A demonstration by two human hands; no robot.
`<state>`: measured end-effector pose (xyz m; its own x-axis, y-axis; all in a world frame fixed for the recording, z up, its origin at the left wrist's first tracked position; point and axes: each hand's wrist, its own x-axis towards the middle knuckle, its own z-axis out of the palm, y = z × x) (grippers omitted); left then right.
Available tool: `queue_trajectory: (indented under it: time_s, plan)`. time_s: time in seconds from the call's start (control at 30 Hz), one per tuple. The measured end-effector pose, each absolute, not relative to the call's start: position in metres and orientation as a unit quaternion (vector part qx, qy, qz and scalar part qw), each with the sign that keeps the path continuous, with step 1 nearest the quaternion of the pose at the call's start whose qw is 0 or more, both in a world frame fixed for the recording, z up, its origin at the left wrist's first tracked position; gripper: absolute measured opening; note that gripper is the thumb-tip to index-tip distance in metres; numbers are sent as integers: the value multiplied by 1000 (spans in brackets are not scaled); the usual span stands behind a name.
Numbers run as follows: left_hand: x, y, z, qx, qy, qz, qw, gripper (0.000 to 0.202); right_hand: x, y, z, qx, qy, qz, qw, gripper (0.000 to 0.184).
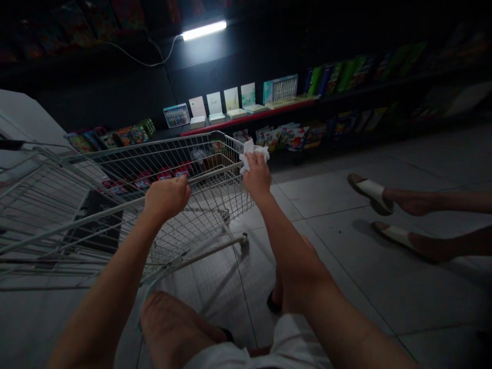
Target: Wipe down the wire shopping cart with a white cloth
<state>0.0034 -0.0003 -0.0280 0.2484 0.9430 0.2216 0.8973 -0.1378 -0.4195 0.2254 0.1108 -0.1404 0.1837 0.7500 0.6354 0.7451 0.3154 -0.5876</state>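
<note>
A wire shopping cart [207,197] stands in front of me, stretching from the left edge to the middle of the view. My left hand [168,196] is closed around the near top rail of its basket. At the cart's front right corner, my right hand [257,174] grips a crumpled white tissue [249,148] and presses it against the rim there. The tissue hides that part of the rim and some of my fingertips. Through the mesh, a black panel [96,220] shows on the cart's left part.
Dark shelves behind the cart hold upright notebooks [230,100], boxed sets and snack bags [295,137]. A lit tube lamp [203,31] hangs above, with a white cable. At right, another person's feet in white shoes [372,192] rest on the tiled floor [319,220].
</note>
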Motion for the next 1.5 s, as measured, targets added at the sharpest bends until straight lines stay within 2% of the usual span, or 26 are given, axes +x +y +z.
queue_trajectory:
  time_s: [0.13,0.27,0.37,0.53,0.67,0.8,0.93,1.1,1.2,1.37,1.5]
  plan:
    - [9,1,-26,-752,-615,45,233,44,168,76,-128,-488,-717,17,498,53]
    - [6,1,-27,-756,-613,24,230,47,120,37,-114,-404,-799,16,445,56]
    - [0,-3,-29,-764,-600,27,236,44,150,44,-110,-408,-813,12,416,57]
    - [-11,-13,-28,-769,-589,48,243,51,242,84,-115,-538,-744,-5,397,50]
    - [-26,-26,-25,-755,-603,65,249,56,258,79,-128,-524,-739,-26,422,56]
    - [-45,-40,-21,-736,-633,72,229,56,256,65,-151,-455,-724,-15,518,63]
    - [-33,-44,-21,-720,-656,10,226,53,243,57,-195,-505,-607,30,613,63]
    - [37,-23,-28,-789,-580,8,201,51,194,22,-273,-548,-624,120,544,60]
    - [75,-6,-30,-819,-547,16,172,55,184,3,-298,-526,-665,140,511,58]
    - [93,7,-39,-828,-540,53,141,59,203,-4,-278,-426,-694,193,547,54]
    - [83,1,-44,-827,-540,60,146,60,226,0,-243,-394,-655,310,565,27]
